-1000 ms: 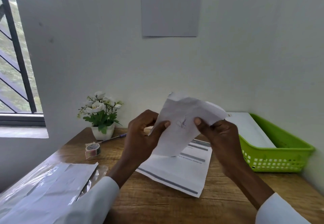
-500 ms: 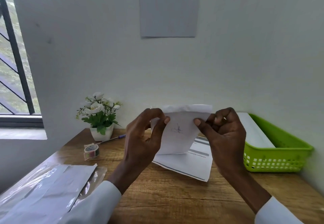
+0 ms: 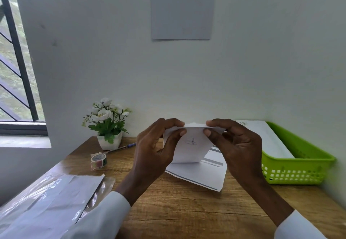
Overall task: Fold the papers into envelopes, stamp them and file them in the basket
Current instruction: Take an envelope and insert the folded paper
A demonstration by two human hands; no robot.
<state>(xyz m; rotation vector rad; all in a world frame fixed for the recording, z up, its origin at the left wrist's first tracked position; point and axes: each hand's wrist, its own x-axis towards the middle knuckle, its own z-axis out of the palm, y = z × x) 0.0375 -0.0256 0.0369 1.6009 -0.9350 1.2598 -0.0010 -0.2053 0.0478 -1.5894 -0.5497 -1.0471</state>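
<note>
Right, head view only, so one pass. We have the folded paper (image 3: 189, 145) up off the desk (image 3: 187, 210), held between both hands at its top edge. Left hand (image 3: 155, 150) pinches the top-left corner, thumb on the near face, fingers curled over the back. Right hand (image 3: 237, 145) pinches the top-right corner the same way. Neither is free.

Paper hangs down from the pinch line; its fold edge runs left-right between the two thumbs, a small ink mark showing on the face toward us. Below and just behind it, a printed sheet (image 3: 204, 175) lies flat on the desk.

Key relation for filing: the green basket (image 3: 299, 171) sits to the outside of the right hand, near it, with white paper already inside. Right hand is clearly the nearer one, left is well apart from it. We'd judge the handoff goes rightward, long edge leading.

To the outside of the left hand: tape roll (image 3: 98, 161), pen (image 3: 121, 147), flower pot (image 3: 108, 124). Nearer us on that side, a plastic sleeve of sheets (image 3: 50, 201). No stamp that we can identify; the tape roll may serve.
</note>
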